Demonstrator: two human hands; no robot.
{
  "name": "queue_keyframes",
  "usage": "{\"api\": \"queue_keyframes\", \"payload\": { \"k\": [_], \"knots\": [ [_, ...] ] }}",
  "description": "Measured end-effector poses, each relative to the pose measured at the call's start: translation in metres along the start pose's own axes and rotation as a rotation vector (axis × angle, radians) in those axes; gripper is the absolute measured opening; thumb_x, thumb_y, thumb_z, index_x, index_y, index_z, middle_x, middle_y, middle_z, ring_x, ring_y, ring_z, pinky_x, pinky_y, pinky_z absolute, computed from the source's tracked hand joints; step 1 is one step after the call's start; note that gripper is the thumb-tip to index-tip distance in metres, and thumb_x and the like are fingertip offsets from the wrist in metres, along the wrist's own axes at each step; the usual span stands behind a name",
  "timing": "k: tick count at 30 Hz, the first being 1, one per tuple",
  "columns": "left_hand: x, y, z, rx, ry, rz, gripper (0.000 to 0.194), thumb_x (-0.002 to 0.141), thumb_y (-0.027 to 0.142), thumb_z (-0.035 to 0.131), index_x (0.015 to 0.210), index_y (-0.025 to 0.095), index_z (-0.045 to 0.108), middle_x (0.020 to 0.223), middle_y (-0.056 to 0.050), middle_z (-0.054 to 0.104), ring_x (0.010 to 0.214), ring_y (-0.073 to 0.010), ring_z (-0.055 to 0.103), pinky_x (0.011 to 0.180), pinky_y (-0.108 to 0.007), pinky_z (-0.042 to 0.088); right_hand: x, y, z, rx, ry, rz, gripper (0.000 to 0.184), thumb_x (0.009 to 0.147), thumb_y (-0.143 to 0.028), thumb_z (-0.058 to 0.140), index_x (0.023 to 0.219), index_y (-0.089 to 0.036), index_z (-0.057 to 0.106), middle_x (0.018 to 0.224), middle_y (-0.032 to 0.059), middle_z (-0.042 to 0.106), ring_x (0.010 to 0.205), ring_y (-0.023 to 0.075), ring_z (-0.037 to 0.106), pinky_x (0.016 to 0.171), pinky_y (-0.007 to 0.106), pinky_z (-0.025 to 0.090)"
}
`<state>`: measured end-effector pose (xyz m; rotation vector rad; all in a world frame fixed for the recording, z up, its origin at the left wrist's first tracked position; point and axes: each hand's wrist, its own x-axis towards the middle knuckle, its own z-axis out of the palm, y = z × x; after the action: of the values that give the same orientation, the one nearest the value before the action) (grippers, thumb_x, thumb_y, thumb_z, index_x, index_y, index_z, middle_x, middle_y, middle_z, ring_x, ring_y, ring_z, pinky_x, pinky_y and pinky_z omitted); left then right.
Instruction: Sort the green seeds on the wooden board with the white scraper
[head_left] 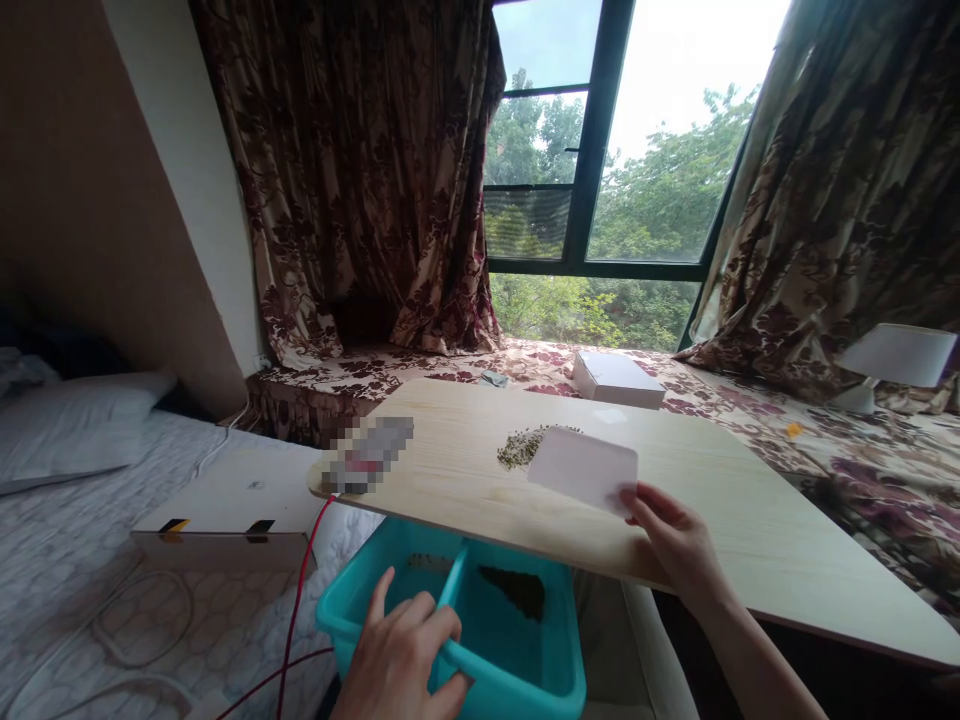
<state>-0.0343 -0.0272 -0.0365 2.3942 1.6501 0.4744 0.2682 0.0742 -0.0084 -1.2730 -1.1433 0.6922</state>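
My right hand point(671, 540) pinches a white plastic card point(583, 468) by its near corner, the card lying flat on a light wooden board point(750, 520). Just beyond the card's far left edge lies a small heap of greenish-brown granules point(523, 446). My left hand point(401, 655) grips the handle and near rim of a turquoise plastic bin point(510, 650) held below the board's front edge. A dark patch of the same granules point(517, 588) lies inside the bin.
A blurred-out object point(371, 455) sits at the board's left end, with a red cable point(300, 590) hanging from it. A white box point(616, 378) and a lamp point(892, 360) stand on the flowered window seat. A flat cardboard box point(232, 510) lies on the bed at left.
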Motion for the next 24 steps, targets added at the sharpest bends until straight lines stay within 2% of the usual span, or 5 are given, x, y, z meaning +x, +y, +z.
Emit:
{"api": "queue_keyframes", "payload": {
  "k": [4, 11, 15, 20, 24],
  "knots": [
    [0.004, 0.005, 0.011, -0.001, 0.093, 0.148, 0.014, 0.069, 0.017, 0.058, 0.079, 0.026, 0.056, 0.076, 0.005, 0.056, 0.077, -0.0186, 0.062, 0.107, -0.063, 0.016, 0.016, 0.006, 0.002, -0.011, 0.113, 0.007, 0.036, 0.059, -0.045, 0.072, 0.082, -0.017, 0.076, 0.081, 0.0081, 0.077, 0.068, 0.0218, 0.068, 0.059, 0.031, 0.055],
    [0.015, 0.021, 0.033, -0.007, 0.252, 0.301, 0.011, 0.07, 0.026, 0.065, 0.076, 0.026, 0.055, 0.07, 0.007, 0.054, 0.065, -0.0163, 0.058, 0.104, -0.06, 0.021, 0.021, 0.016, 0.006, -0.053, 0.121, 0.026, 0.039, 0.061, -0.043, 0.069, 0.088, -0.016, 0.076, 0.086, 0.0088, 0.077, 0.073, 0.0225, 0.069, 0.063, 0.031, 0.054],
    [0.018, 0.024, 0.04, -0.055, 0.406, 0.322, 0.017, 0.067, 0.034, 0.068, 0.072, 0.026, 0.054, 0.066, 0.008, 0.052, 0.06, -0.0149, 0.054, 0.107, -0.056, 0.016, 0.022, 0.017, 0.007, -0.074, 0.074, 0.003, 0.037, 0.062, -0.043, 0.068, 0.087, -0.016, 0.076, 0.086, 0.0088, 0.077, 0.076, 0.0241, 0.069, 0.062, 0.031, 0.054],
    [0.019, 0.023, 0.04, -0.037, 0.373, 0.318, 0.016, 0.071, 0.035, 0.068, 0.073, 0.026, 0.055, 0.067, 0.008, 0.053, 0.062, -0.0152, 0.055, 0.106, -0.052, 0.017, 0.022, 0.015, 0.01, -0.107, -0.007, -0.036, 0.035, 0.064, -0.042, 0.066, 0.084, -0.016, 0.076, 0.086, 0.0085, 0.077, 0.081, 0.0253, 0.07, 0.068, 0.032, 0.054],
    [0.023, 0.014, 0.057, 0.008, 0.449, 0.324, 0.023, 0.071, 0.046, 0.067, 0.069, 0.026, 0.055, 0.063, 0.008, 0.051, 0.057, -0.0144, 0.049, 0.106, -0.054, 0.015, 0.019, 0.015, 0.012, -0.12, -0.065, -0.063, 0.03, 0.064, -0.041, 0.067, 0.081, -0.018, 0.077, 0.084, 0.0073, 0.077, 0.08, 0.0246, 0.07, 0.071, 0.032, 0.055]
  ]
}}
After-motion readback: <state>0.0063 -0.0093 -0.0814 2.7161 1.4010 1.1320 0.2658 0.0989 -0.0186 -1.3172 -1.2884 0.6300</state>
